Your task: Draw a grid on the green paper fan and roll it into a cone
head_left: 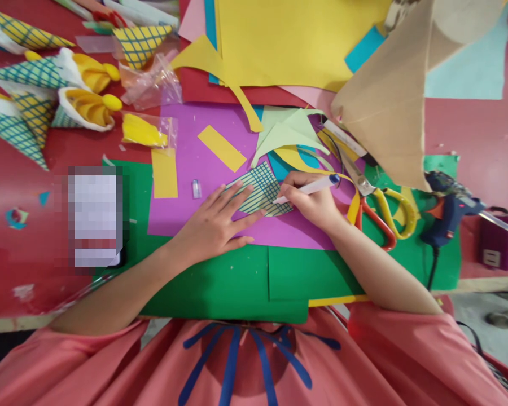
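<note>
A pale green paper piece (pixel 259 192) with dark blue crossing lines lies on a purple sheet (pixel 186 217). The lines make a close grid on its upper right part, while the left part shows lines in one direction. My left hand (pixel 220 220) lies flat with its fingers spread across the paper's left side. In my right hand (pixel 311 203) is a white marker (pixel 307 189) with a blue end, its tip at the paper's right part. Beside my right wrist lie scissors (pixel 383 208) with yellow and red handles.
Several paper cones (pixel 29 73) with grid lines lie at the left. A blurred-out phone-like object (pixel 95 217) sits near my left forearm. A blue glue gun (pixel 449 217), a brown paper cone (pixel 389 96) and yellow sheets (pixel 288 45) lie right and behind. Green sheets (pixel 220 282) are in front.
</note>
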